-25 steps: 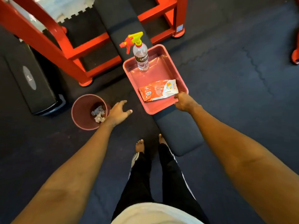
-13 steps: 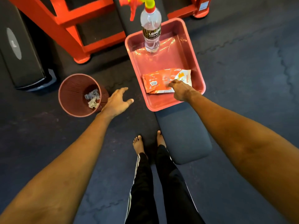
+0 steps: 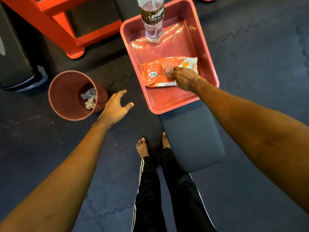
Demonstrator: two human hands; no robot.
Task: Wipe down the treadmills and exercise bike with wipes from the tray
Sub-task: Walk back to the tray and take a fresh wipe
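A pink tray [image 3: 208, 52] rests on the end of a dark padded bench [image 3: 192, 139]. Inside it lies an orange and white pack of wipes [image 3: 153, 74], flat, near the front wall. My right hand [image 3: 185, 78] is on the pack, its fingertips pinching the clear flap at the pack's middle. A clear spray bottle [image 3: 153, 20] stands upright at the tray's far end, its top cut off by the frame. My left hand [image 3: 115, 108] hovers over the floor between the bin and the tray, fingers spread, holding nothing.
A pink mesh waste bin [image 3: 66, 96] with crumpled used wipes stands on the floor at left. Orange steel frame legs [image 3: 58, 29] rise behind it. A black machine base [image 3: 18, 61] sits at far left. My bare feet [image 3: 142, 146] stand beside the bench.
My right hand moved from the tray's front rim onto the wipes pack and took hold of its flap. The view has drawn closer to the tray. My left hand stayed near the bin.
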